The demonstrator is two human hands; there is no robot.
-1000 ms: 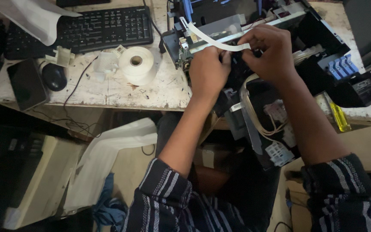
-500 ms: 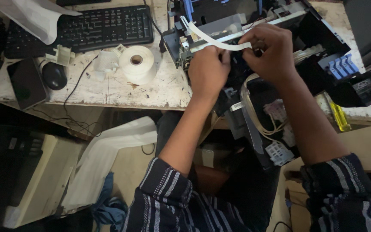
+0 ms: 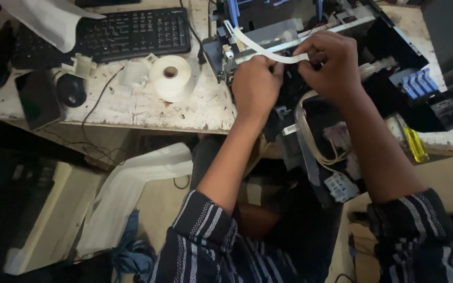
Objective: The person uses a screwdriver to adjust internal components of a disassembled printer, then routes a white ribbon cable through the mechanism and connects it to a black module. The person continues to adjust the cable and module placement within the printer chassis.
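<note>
both hands, left hand (image 3: 255,84) and right hand (image 3: 331,65), pinch white flat cable (image 3: 258,48)

I see a worn, paint-flecked counter (image 3: 132,107). On it lie a black keyboard (image 3: 127,32), a mouse (image 3: 71,89), a white tape roll (image 3: 171,77) and an opened printer (image 3: 342,63)

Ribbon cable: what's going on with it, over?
Left hand and right hand both pinch white ribbon cable. Cable arcs over opened printer. Nothing blocking.
</note>
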